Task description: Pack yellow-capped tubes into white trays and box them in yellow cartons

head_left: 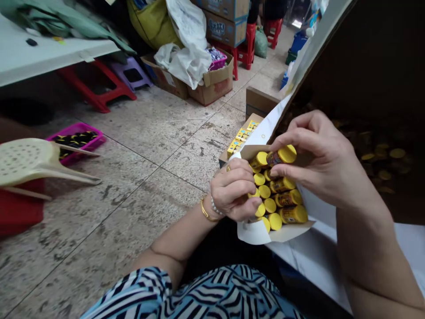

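A small open paperboard box sits in front of me, tilted, with several yellow-capped bottles packed in rows inside it. Curled over its left edge, my left hand is closed and grips the box side, its thumb lying over the caps. My right hand pinches one small dark-labelled bottle with a yellow cap between thumb and fingers, at the far end of the box. That bottle lies on its side on top of the others. Part of the left fingers' grip is hidden.
At right, a large dark carton holds loose yellow-capped pieces. Yellow printed boxes stand beyond the small box. On the left are a cream perforated stool, a magenta basket and a white table.
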A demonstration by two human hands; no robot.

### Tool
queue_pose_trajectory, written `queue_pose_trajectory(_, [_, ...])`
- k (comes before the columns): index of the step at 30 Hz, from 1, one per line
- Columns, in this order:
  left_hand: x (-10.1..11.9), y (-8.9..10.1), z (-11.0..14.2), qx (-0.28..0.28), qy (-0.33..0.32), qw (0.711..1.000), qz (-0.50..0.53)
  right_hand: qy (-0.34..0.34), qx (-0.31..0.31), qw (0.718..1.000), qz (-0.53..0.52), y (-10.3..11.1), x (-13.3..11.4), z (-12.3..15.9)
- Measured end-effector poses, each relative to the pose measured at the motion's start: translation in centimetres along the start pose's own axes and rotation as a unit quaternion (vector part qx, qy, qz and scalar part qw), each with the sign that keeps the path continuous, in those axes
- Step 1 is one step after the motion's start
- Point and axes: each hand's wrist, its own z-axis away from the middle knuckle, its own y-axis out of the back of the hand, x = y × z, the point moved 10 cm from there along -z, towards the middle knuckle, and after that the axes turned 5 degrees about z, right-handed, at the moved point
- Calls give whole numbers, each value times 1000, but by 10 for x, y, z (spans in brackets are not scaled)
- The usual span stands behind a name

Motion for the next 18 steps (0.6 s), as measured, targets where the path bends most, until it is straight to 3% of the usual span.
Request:
queue_pose_trajectory(6, [-4,0,5,-6,10,1000,6,-1,-101,993,54,-62,-7,28])
queue_pose_trajectory(9, [-3,-1,4,-20,5,1000,2,-33,-112,982,150,-76,-4,33])
queue_pose_trajectory(12, [-1,0,1,-16,1,1000,-1,-38,-99,974,199,-70,-5,31])
queue_pose_trajectory(14, [0,1,0,-12,-1,1000,3,-18,-108,983,150,-61,3,27])
queue_pose_trajectory(16, [0,0,0,-15,0,1000,6,-54,-84,987,122,-38,41,16])
queue_pose_trajectory(17, [0,0,1,-17,3,1000,5,-98,-55,986,124,-22,72,9])
queue_pose_trajectory(18, [0,0,1,-19,4,1000,2,-178,-10,967,182,1,111,4])
